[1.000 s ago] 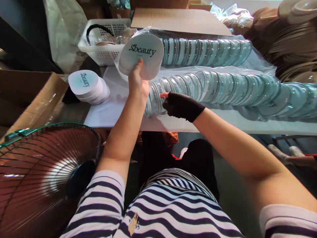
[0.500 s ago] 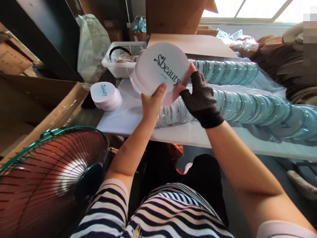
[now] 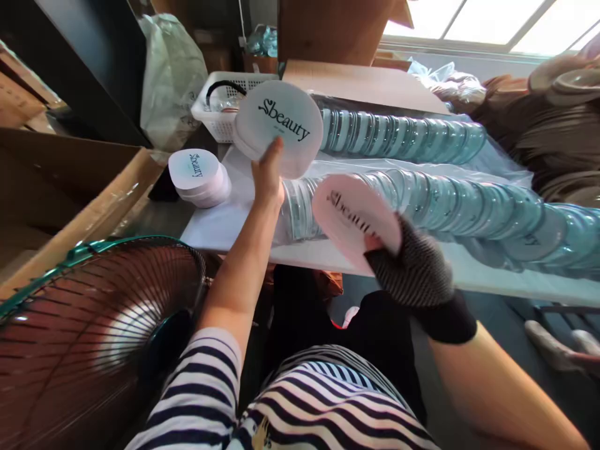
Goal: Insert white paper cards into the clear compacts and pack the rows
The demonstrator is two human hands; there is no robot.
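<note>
Bare, my left hand (image 3: 269,172) grips a stack of round white printed cards (image 3: 285,112) over the table, thumb on the top face, its other fingers hidden beneath. A single pinkish card (image 3: 351,215) with the same "beauty" lettering is pinched in my right hand (image 3: 410,262), which wears a dark fingerless glove and is slightly blurred. That card is tilted in front of the nearer row of nested clear plastic lids (image 3: 450,203). A second row of clear lids (image 3: 403,134) lies behind. Another stack of cards (image 3: 199,178) stands on the table's left end.
A white plastic basket (image 3: 218,115) sits behind my left hand. At lower left is a fan (image 3: 117,325), with an open cardboard box (image 3: 79,231) behind it. Brown stacked discs (image 3: 557,131) are at right; a person's foot (image 3: 548,344) shows below the table (image 3: 323,255).
My hands have parted. The right has come away from the stack, moving down and right with one card, while the left has shifted slightly left with the rest.
</note>
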